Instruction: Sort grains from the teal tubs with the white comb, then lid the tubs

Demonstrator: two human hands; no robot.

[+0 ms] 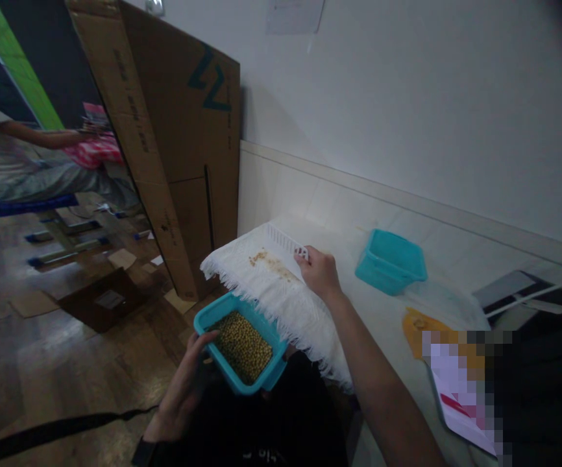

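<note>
Makeshift workroom: wood floor (42, 363), propped cardboard (183, 130), flattened boxes (100, 301), plain wall (407, 97).

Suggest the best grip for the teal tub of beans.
Take the teal tub by its rim at the left edge, coming from the left, as the left hand does: it is open-topped and holds loose beans, so probably kept level.

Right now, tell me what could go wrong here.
The teal tub, holding beans, hangs past the table edge in the left hand alone; a tilt could spill them onto the floor. The right hand grips the white basket; if it tips, loose beans on the towel may roll off.
</note>
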